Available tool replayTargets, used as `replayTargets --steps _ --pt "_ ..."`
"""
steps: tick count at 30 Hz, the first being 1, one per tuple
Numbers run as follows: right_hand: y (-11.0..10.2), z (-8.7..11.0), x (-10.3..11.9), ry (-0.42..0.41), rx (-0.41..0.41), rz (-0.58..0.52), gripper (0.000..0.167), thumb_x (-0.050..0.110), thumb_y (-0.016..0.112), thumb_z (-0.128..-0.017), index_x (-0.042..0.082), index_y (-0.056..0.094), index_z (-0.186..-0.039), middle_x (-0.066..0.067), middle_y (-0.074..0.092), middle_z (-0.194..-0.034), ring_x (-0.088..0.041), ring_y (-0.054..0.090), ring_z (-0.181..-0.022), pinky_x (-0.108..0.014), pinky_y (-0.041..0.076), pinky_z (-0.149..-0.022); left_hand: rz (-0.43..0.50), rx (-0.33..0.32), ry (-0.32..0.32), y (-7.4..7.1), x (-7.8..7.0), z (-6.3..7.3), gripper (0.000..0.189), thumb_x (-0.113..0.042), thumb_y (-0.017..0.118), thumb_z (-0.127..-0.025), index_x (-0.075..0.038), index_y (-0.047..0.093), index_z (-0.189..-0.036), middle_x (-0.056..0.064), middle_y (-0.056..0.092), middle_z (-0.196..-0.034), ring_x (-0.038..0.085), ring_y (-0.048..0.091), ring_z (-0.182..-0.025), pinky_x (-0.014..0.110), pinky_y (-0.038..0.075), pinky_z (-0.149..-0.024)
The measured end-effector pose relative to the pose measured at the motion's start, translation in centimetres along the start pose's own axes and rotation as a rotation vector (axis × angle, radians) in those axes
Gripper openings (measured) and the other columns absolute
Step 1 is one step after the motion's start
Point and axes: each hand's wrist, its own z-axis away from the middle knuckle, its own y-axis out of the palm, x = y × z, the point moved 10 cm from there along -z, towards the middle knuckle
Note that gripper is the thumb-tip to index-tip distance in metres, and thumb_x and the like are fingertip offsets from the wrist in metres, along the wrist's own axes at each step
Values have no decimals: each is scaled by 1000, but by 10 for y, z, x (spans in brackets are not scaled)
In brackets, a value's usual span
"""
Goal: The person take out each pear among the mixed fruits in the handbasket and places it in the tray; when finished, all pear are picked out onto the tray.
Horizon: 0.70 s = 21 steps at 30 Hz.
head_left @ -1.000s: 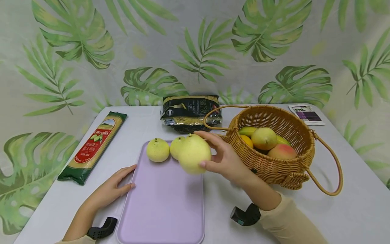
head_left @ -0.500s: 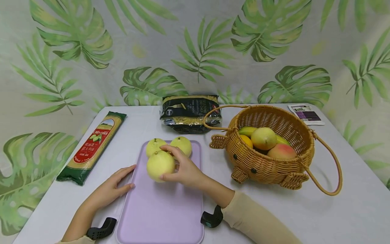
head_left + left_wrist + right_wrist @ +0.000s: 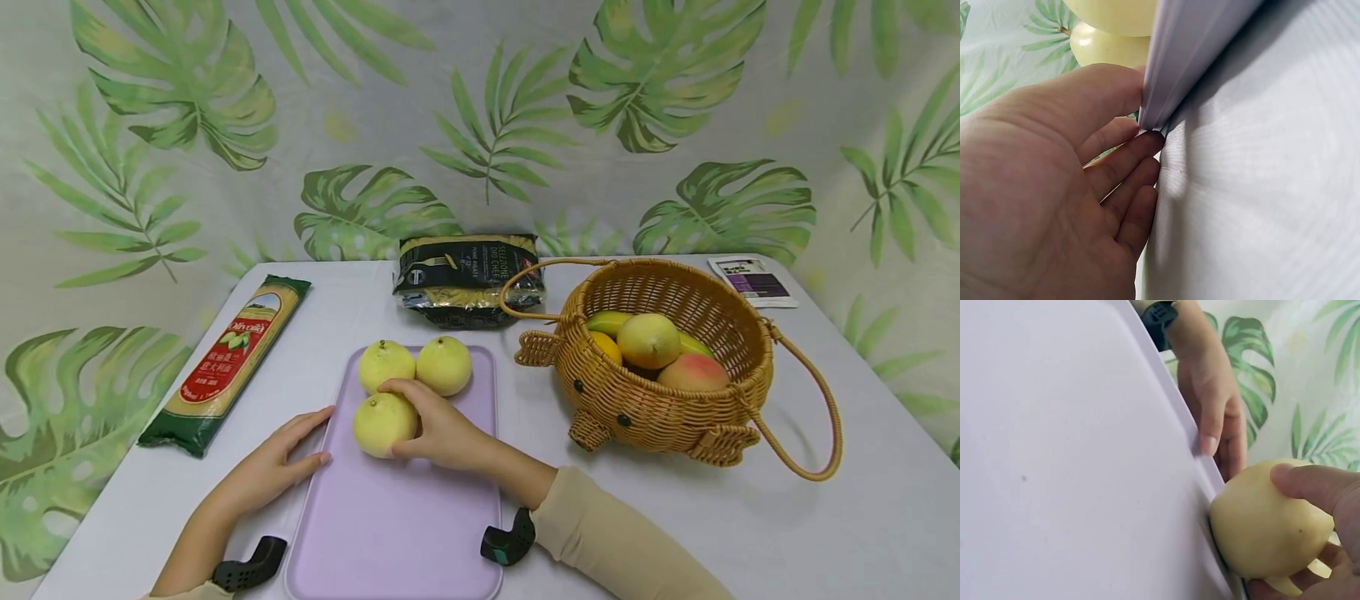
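My right hand (image 3: 442,432) holds a round yellow-green pear (image 3: 380,427) between thumb and fingers, low over the left side of the lilac tray (image 3: 397,533). In the right wrist view, the pear (image 3: 1266,522) sits against the tray surface. Two similar pears, one at the back left (image 3: 386,363) and one at the back right (image 3: 444,367), lie side by side just behind it. Along the tray's left edge rests my left hand (image 3: 273,467). The left wrist view has its thumb touching the rim (image 3: 1175,56), with the other fingers loosely bent against the white tabletop.
Right of the tray stands a wicker basket (image 3: 667,417) holding a peach (image 3: 693,372) and several other fruits. A spaghetti pack (image 3: 228,362) lies at left, a penne pack (image 3: 468,279) at the back. A white-and-purple sachet (image 3: 753,282) lies behind the basket.
My right hand has carried the pear from the tray's right side leftward and down to the front of the back-left pear. The left hand has stayed at the tray edge.
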Motion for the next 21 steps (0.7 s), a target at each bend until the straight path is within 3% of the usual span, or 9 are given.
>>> replayTargets --steps 7,15,21 --pt "3 1 -6 91 20 25 73 19 78 -70 23 39 -132 -2 35 -121 -11 39 -103 -22 39 -80 -11 -2 -8 0 1 0 59 -26 61 -86 -9 36 -137 15 40 -133 35 29 -125 54 24 -97" --pt "1 7 0 125 80 9 74 31 73 -75 22 34 -138 -6 33 -131 -14 41 -109 -26 39 -88 7 0 1 0 -1 0 59 -25 61 -86 -7 36 -137 18 39 -133 37 28 -125 56 23 -97" --pt "-35 19 30 57 18 -5 64 31 63 -84 14 32 -137 0 36 -136 -15 38 -121 -29 33 -97 13 2 -7 0 4 -2 60 -27 61 -86 -7 36 -137 17 38 -134 38 27 -126 57 21 -98"
